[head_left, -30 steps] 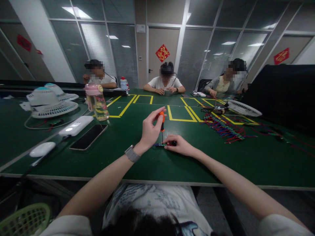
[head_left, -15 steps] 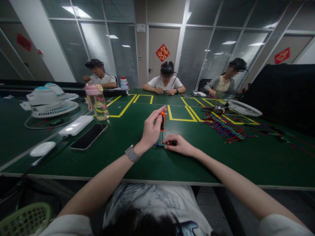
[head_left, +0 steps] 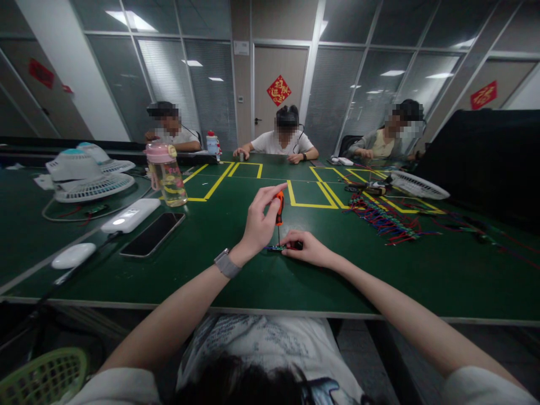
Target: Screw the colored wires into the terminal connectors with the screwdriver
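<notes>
An orange and black screwdriver (head_left: pixel 279 209) stands nearly upright, its thin shaft reaching down to a small green circuit board (head_left: pixel 275 248) on the table. My left hand (head_left: pixel 262 216), with a grey watch band on the wrist, has the screwdriver's handle between thumb and fingers, the fingers fairly straight. Low over the table, my right hand (head_left: pixel 307 247) pinches the right end of the circuit board. Part of the board is hidden under those fingertips, and a dark piece with red wire shows beside them.
On the left lie a phone (head_left: pixel 152 234), a white power bank (head_left: pixel 131 215), a pink-lidded bottle (head_left: pixel 166 174) and white fans (head_left: pixel 90 177). A row of wired circuit boards (head_left: pixel 383 218) is at the right, near a black screen (head_left: pixel 485 169). Three people sit across the green table (head_left: pixel 236 281).
The screwdriver handle has turned and shifted slightly, and my left fingers have moved a little to the right. My right hand stays put. Across the table, the middle person's hand has moved sideways.
</notes>
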A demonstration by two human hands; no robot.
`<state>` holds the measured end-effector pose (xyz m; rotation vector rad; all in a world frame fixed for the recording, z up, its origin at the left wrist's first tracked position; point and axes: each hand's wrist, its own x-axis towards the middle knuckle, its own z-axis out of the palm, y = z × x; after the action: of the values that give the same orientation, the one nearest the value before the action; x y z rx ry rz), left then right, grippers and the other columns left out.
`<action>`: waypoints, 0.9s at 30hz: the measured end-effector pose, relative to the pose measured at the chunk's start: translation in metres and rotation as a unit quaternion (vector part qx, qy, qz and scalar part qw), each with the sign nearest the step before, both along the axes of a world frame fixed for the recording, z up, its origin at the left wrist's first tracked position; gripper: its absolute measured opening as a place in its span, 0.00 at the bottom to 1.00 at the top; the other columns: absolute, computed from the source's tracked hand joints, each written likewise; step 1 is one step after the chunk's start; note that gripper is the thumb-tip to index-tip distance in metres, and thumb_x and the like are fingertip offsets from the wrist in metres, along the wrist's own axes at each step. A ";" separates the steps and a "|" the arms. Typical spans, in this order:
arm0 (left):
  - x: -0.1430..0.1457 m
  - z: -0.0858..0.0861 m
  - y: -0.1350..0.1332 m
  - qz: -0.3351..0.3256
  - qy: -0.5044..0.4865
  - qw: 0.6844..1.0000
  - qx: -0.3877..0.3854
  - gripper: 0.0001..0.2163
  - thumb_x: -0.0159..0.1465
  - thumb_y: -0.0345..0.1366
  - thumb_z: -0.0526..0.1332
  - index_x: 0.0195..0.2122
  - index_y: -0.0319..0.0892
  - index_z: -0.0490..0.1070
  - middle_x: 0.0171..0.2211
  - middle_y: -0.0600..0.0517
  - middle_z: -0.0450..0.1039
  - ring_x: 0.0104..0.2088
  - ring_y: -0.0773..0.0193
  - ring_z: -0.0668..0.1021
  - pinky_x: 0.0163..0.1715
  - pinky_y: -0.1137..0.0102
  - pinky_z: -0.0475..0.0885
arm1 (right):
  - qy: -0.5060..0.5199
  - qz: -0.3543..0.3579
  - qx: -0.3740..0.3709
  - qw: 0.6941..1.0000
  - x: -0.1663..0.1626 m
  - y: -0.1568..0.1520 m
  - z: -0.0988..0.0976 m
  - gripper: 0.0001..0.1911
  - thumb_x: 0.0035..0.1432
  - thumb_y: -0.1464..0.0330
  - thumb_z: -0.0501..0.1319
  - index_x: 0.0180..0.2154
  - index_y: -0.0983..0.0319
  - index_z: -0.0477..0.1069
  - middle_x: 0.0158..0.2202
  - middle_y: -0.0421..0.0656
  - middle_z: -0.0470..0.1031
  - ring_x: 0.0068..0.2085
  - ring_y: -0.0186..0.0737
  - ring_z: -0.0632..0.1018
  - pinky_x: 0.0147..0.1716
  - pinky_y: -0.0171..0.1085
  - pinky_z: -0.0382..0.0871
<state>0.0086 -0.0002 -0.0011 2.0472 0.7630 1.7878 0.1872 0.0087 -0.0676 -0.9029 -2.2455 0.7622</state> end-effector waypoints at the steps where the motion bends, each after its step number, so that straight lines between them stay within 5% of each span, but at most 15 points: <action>1: 0.000 0.000 0.001 -0.010 -0.003 1.000 -0.007 0.15 0.69 0.31 0.51 0.53 0.46 0.71 0.51 0.48 0.71 0.52 0.63 0.74 0.52 0.67 0.68 | 0.000 0.000 0.001 1.000 0.000 0.000 0.000 0.11 0.55 0.65 0.65 0.39 0.64 0.79 0.31 0.41 0.69 0.31 0.35 0.71 0.33 0.36 0.66; 6: 0.000 0.000 0.002 -0.039 -0.040 0.997 -0.051 0.15 0.68 0.32 0.53 0.55 0.44 0.69 0.51 0.46 0.72 0.47 0.62 0.78 0.47 0.66 0.73 | 0.000 0.001 0.001 1.000 0.000 -0.001 0.000 0.11 0.55 0.66 0.65 0.40 0.64 0.79 0.31 0.41 0.69 0.32 0.36 0.71 0.34 0.36 0.67; 13: 0.001 0.002 -0.003 0.064 -0.010 0.998 0.023 0.10 0.60 0.34 0.66 0.43 0.44 0.76 0.37 0.52 0.67 0.36 0.67 0.73 0.40 0.71 0.71 | -0.002 -0.003 -0.004 1.000 -0.001 -0.003 0.003 0.11 0.55 0.66 0.65 0.39 0.64 0.79 0.31 0.41 0.69 0.31 0.36 0.71 0.34 0.36 0.66; 21: 0.002 -0.001 0.000 -0.046 -0.035 0.998 -0.040 0.16 0.71 0.37 0.49 0.56 0.45 0.68 0.51 0.47 0.72 0.46 0.63 0.77 0.46 0.68 0.72 | -0.001 0.001 0.001 1.000 0.000 -0.001 0.001 0.12 0.56 0.65 0.65 0.40 0.64 0.79 0.31 0.42 0.70 0.32 0.36 0.71 0.34 0.36 0.66; 27: 0.002 -0.001 0.001 -0.013 -0.045 0.998 -0.033 0.12 0.67 0.35 0.58 0.50 0.44 0.72 0.42 0.49 0.74 0.40 0.65 0.77 0.42 0.71 0.72 | -0.003 0.001 -0.001 1.000 0.000 -0.001 0.002 0.11 0.55 0.65 0.65 0.40 0.64 0.78 0.31 0.42 0.70 0.32 0.36 0.71 0.35 0.36 0.66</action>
<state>0.0106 0.0003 -0.0016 1.9130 0.7552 1.8035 0.1869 0.0074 -0.0659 -0.9061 -2.2514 0.7636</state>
